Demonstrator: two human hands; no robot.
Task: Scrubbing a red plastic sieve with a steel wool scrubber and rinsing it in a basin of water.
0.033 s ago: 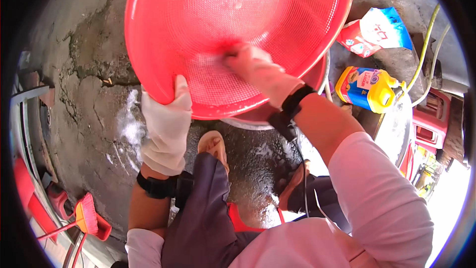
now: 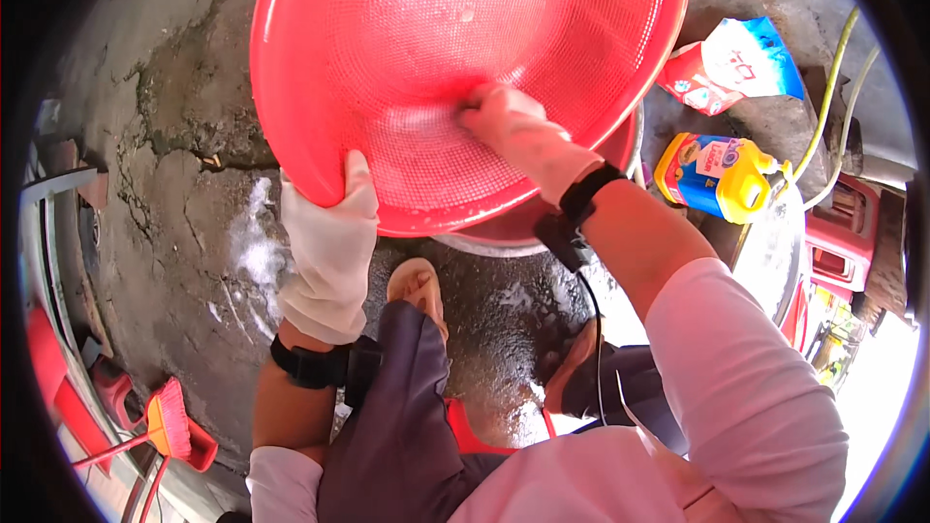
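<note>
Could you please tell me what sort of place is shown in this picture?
It is probably a yard or patio used for washing, though I cannot be certain. The wet, cracked concrete floor, the yellow-and-blue jug and what looks like a hose suggest it.

Glossy plastic colander (image 2: 446,29) (mesh-textured), rough floor (image 2: 179,242)

And there goes my right hand (image 2: 516,131), sliding a little to the right inside the red strainer (image 2: 455,48), its black wrist strap (image 2: 591,192) shifting right too! The strainer's left rim edges slightly rightward, my left hand (image 2: 329,247) travelling with it.
</note>
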